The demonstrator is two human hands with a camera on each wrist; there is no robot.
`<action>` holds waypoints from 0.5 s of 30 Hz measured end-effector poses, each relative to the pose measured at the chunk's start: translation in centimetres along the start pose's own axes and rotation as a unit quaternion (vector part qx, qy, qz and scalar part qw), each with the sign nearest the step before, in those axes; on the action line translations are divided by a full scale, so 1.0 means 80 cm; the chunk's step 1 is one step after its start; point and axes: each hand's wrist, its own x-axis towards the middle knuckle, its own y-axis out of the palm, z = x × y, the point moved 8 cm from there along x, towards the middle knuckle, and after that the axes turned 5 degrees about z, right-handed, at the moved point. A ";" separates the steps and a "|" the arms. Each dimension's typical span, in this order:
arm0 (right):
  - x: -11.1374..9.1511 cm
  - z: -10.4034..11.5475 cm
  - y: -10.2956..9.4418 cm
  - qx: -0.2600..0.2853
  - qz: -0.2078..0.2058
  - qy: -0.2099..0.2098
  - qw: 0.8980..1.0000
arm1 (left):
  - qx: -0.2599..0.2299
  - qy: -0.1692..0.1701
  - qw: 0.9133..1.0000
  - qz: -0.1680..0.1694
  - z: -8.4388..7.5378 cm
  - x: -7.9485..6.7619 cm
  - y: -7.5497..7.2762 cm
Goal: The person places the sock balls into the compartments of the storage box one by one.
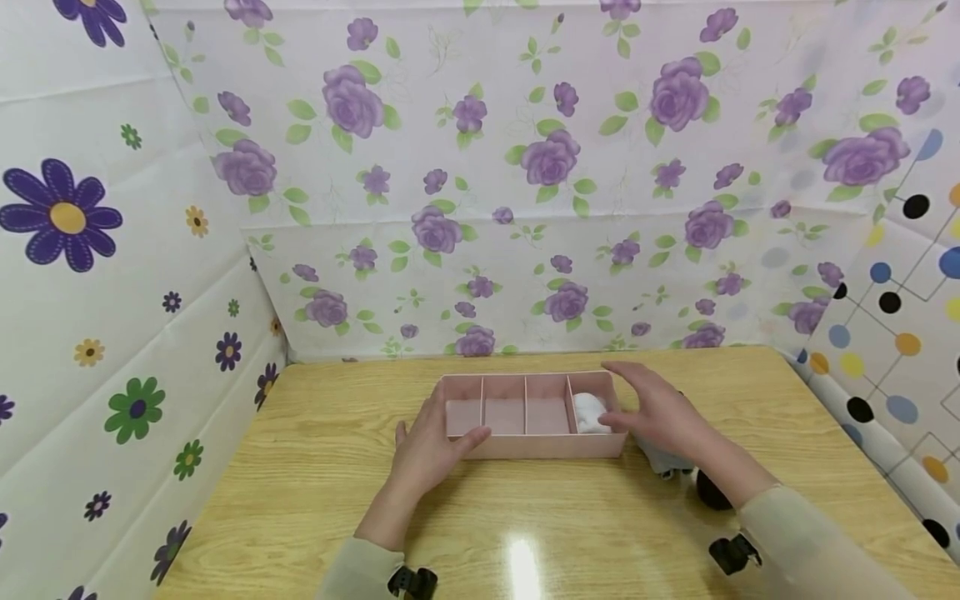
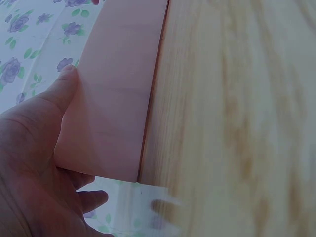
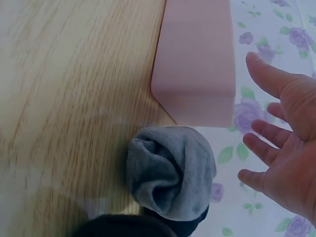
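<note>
A pink box (image 1: 547, 447) with a row of compartments lies lengthwise on the table. My left hand (image 1: 426, 450) holds its left end, thumb at the front rim and index finger along the end wall; the other fingers stick out past the end in the left wrist view. A white balled cloth (image 1: 589, 412), like a rolled sock, sits in the rightmost compartment. Over the box's right end is my right hand (image 1: 667, 414), thumb and fingers spread with nothing between them. A grey rolled sock (image 3: 170, 173) lies beside that end, partly hidden by the right hand in the head view.
Black rolled items (image 1: 712, 490) lie by the grey sock, under the right forearm. The wooden table (image 1: 315, 483) meets a flower-print cloth (image 1: 510, 275) at the back, with patterned cloths at both sides. Each wrist wears a small black camera (image 1: 735, 553).
</note>
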 end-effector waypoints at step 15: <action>-0.047 -0.015 -0.022 -0.043 -0.034 0.017 0.998 | -0.007 0.006 1.000 -0.001 0.002 0.002 0.002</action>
